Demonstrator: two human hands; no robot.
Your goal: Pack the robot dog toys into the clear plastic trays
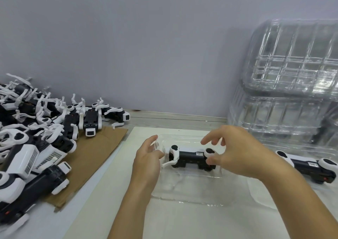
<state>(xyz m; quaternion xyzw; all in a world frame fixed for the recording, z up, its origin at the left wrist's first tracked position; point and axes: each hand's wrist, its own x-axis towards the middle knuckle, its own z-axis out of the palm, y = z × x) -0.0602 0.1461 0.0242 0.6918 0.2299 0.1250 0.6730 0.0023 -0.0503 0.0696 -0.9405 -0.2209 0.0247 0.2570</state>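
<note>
Toy pile [36, 134] far left on cardboard [95, 158]. Left hand [148, 158] grips tray [192, 189] edge, right hand [236, 151] pinches toy [190, 157] lying in tray (on its side). Another toy [309, 165] right, tray stack [292, 85] behind.

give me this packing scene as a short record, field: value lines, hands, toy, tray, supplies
toy in work: black and white robot dog toy, lying lengthwise in the tray
tray: clear plastic tray on a white sheet, in front of the person
left hand: at the toy's left end, fingers by the white leg
right hand: pinches the toy's right end
unpacked toys: pile of robot dog toys at left, partly on cardboard
second toy: lies at right
spare trays: stack of clear trays at right rear
</note>
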